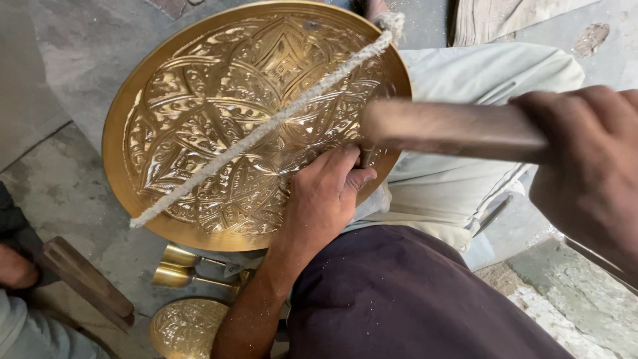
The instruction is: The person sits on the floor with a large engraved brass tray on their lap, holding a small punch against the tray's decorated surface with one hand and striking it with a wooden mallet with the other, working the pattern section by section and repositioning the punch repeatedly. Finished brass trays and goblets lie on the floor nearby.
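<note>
A large round brass tray, embossed all over with a star and leaf pattern, stands tilted against the person's pale-trousered knee, its lower rim near the stone floor; its top edge is cut off by the frame. A pale twisted rope runs slantwise across the tray's face, from the upper right rim down to the lower left, where its end hangs free; what it is fastened to at the top is out of sight. The left hand lies on the tray's right lower part, fingers curled together around a slim dark tool, of which only a short stub shows above the thumb, so its tip and kind cannot be made out. The right hand, close to the camera and blurred, is closed around a thick wooden handle; the handle's end hovers just above the stub, and any head it may have is not visible. Below the tray, partly hidden by the left forearm, lie small brass cups and a smaller embossed brass piece, cut off at the bottom. At the left edge another person's hand rests by a dark wooden handle.
</note>
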{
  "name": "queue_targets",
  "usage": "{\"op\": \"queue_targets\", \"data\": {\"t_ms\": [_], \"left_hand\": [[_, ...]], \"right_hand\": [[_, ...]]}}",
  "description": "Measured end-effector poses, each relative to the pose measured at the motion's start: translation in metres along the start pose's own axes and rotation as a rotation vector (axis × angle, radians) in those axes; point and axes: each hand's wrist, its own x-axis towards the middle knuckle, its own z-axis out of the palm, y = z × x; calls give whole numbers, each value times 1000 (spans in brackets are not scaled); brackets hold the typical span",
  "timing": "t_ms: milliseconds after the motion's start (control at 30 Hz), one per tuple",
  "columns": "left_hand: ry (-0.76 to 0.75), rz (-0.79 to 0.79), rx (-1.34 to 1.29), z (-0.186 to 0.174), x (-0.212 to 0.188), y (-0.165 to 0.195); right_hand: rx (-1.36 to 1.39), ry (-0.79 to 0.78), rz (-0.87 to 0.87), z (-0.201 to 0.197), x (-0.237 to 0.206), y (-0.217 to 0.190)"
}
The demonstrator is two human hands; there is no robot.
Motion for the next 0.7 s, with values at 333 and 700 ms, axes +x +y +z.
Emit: {"op": "queue_targets", "data": {"t_ms": [333,700], "left_hand": [[18,59,-58,-2,-3,-3],[-25,13,-30,2,-3,-6]], "right_hand": [[331,128,56,14,-8,4],[16,9,48,16,-7,6]]}}
